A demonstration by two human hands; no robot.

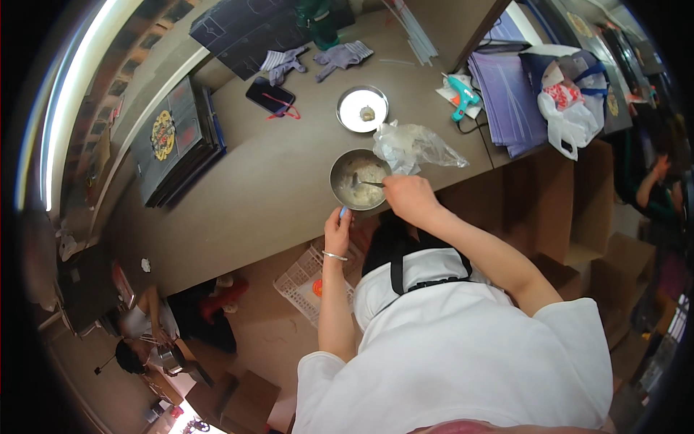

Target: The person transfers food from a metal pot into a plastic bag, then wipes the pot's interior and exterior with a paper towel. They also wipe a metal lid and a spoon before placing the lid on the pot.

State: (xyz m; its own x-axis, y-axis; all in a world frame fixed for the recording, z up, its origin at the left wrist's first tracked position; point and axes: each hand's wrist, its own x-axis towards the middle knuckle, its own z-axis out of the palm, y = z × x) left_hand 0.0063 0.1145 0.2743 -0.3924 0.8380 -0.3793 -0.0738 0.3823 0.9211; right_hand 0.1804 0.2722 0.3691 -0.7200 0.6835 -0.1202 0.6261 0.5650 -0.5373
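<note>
A round metal bowl with pale, soupy food in it stands at the near edge of the table. My left hand is closed on its near rim, and a small blue piece shows by the fingers. My right hand grips a metal spoon whose bowl end dips into the food. Beyond the bowl sits a round metal lid or dish with a small brownish lump on it. A crumpled clear plastic bag lies close to my right hand.
The table holds a phone, grey gloves, a teal glue gun, purple sheets and a white carrier bag. Dark flat boxes are stacked at left. Below are a white crate and another person.
</note>
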